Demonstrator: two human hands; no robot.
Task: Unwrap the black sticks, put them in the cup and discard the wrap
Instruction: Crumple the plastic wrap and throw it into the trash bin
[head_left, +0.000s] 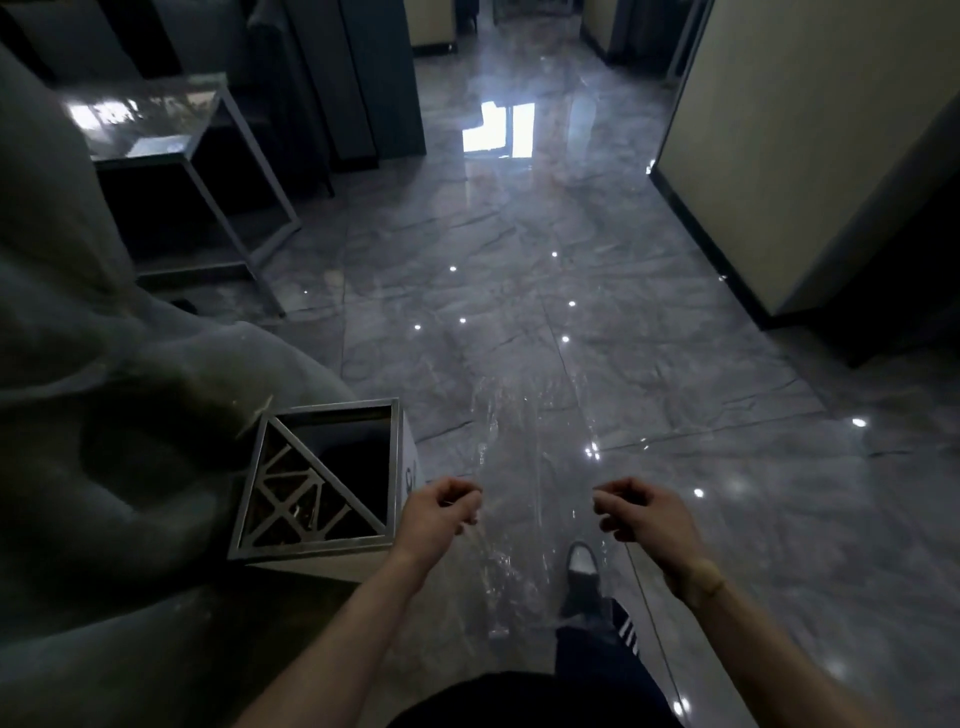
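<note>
A dim corridor with a glossy grey marble floor (675, 364) that throws back ceiling lights and a bright window patch. On the far left a big grey upholstered shape, likely a sofa arm (104, 389), fills the edge, and behind it stands a glass-topped side table (156, 124) on a metal frame.

Just right of the sofa sits a square metal bin (322, 478), its top half covered by a triangular cut-out grille and the other half open and dark. It stands just beside the person's left hand (441, 514), which is curled, thumb and fingers pinched on the upper left edge of a clear plastic wrap (535, 457).

The wrap stretches as a wide transparent sheet between the two hands and hangs down in front of the legs, over a grey shoe (582, 566); it shows only by its creases and glints. The right hand (639, 514) is curled the same way, pinching the opposite upper edge. No black sticks or cup are in view, so this looks like the discarding step, with the bin's open half the likely target.

I'd judge the film nearly weightless, limp and clingy: it will flutter, stick to skin and fold on itself rather than drop cleanly. It is slippery enough to slide from a loose pinch, so corner grips like these suit it. Gathering the sheet into a wad between both hands before moving over the bin's opening would probably stop it draping across the grille or drifting to the floor.
</note>
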